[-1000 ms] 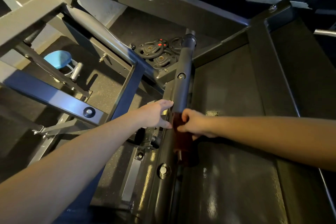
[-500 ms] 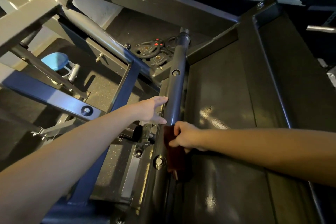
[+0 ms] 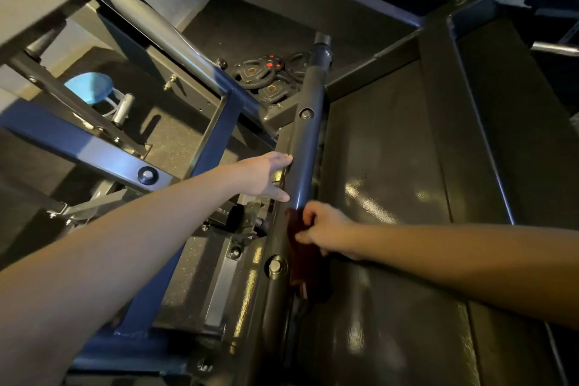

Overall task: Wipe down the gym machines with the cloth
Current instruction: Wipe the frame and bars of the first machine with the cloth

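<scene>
Right hand (image 3: pixel 326 233) grips cloth (image 3: pixel 299 247) on tube (image 3: pixel 305 147) | left hand (image 3: pixel 266 177) flat, touching tube

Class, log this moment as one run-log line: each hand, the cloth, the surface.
left hand: open, fingertips at round tube | right hand: grips dark red cloth against tube | stage: wiping tube

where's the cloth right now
In the head view, the dark red cloth is gripped by the right hand against the grey tube, just below the open left hand.
</scene>
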`<state>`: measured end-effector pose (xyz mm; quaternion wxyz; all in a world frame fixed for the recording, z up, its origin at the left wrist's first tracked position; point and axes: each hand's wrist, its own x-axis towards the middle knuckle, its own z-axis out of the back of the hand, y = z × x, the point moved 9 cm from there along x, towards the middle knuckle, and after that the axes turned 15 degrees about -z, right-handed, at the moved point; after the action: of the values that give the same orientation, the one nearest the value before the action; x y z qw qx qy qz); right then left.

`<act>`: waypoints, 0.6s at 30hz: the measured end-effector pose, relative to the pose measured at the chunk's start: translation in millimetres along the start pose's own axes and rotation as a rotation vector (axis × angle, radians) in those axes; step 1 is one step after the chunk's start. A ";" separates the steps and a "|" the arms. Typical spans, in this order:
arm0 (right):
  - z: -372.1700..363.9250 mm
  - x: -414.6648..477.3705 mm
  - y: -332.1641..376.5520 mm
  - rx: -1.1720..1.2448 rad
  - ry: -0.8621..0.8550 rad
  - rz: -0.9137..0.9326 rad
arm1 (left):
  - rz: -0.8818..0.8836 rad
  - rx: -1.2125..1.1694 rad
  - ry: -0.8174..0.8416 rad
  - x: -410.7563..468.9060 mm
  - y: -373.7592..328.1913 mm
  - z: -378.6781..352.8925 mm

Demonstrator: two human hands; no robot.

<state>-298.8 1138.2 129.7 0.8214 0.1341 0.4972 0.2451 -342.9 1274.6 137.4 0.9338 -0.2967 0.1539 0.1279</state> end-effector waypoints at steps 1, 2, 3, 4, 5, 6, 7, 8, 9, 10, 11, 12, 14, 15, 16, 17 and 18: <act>10.4 1.9 5.6 0.009 -0.052 0.021 | -0.002 0.014 0.003 -0.2 -2.2 1.6; 15.2 1.7 9.4 0.007 -0.080 0.043 | 0.000 0.023 0.004 0.0 -2.6 2.5; 13.7 -1.8 10.9 -0.017 -0.079 0.065 | 0.003 0.029 0.005 -0.1 -2.9 3.2; 6.5 -8.9 11.5 -0.068 -0.059 0.093 | 0.005 0.034 0.005 -0.1 -2.5 3.7; -4.9 -17.2 10.1 -0.137 -0.027 0.118 | 0.007 0.038 0.006 -0.5 -2.6 4.0; -18.3 -24.7 6.7 -0.205 0.007 0.137 | 0.011 0.042 0.005 -0.9 -2.4 3.8; -28.9 -30.3 2.3 -0.249 0.031 0.150 | 0.016 0.044 0.003 -1.5 -2.3 3.4; -33.9 -32.0 -0.6 -0.258 0.044 0.156 | 0.018 0.047 0.002 -1.7 -2.8 2.8; -32.1 -31.8 -0.4 -0.233 0.048 0.150 | 0.019 0.050 0.003 -2.7 -4.0 2.5; -25.7 -28.5 1.6 -0.191 0.043 0.138 | 0.016 0.051 0.005 -2.8 -4.9 2.5; -16.3 -24.0 4.9 -0.152 0.021 0.129 | 0.014 0.048 0.005 -3.2 -5.8 2.8; -5.7 -18.7 9.3 -0.119 -0.018 0.126 | 0.014 0.041 0.006 -2.8 -5.6 2.8; 9.5 -11.6 16.0 -0.082 -0.101 0.140 | 0.016 0.031 0.009 -2.1 -6.5 4.3; 10.5 -10.6 17.5 -0.080 -0.121 0.151 | 0.017 0.031 0.010 -1.9 -6.9 5.0; 7.3 -11.8 17.0 -0.099 -0.123 0.159 | 0.016 0.032 0.010 -1.5 -6.9 5.3; 0.5 -14.8 14.9 -0.139 -0.105 0.162 | 0.013 0.033 0.006 -1.2 -6.7 5.3; -9.6 -18.4 11.5 -0.188 -0.073 0.163 | 0.009 0.035 0.001 -1.0 -5.8 5.0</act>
<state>-317.4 1137.8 144.3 0.8253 0.1052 0.4293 0.3515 -340.8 1272.8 144.6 0.9382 -0.2795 0.1581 0.1291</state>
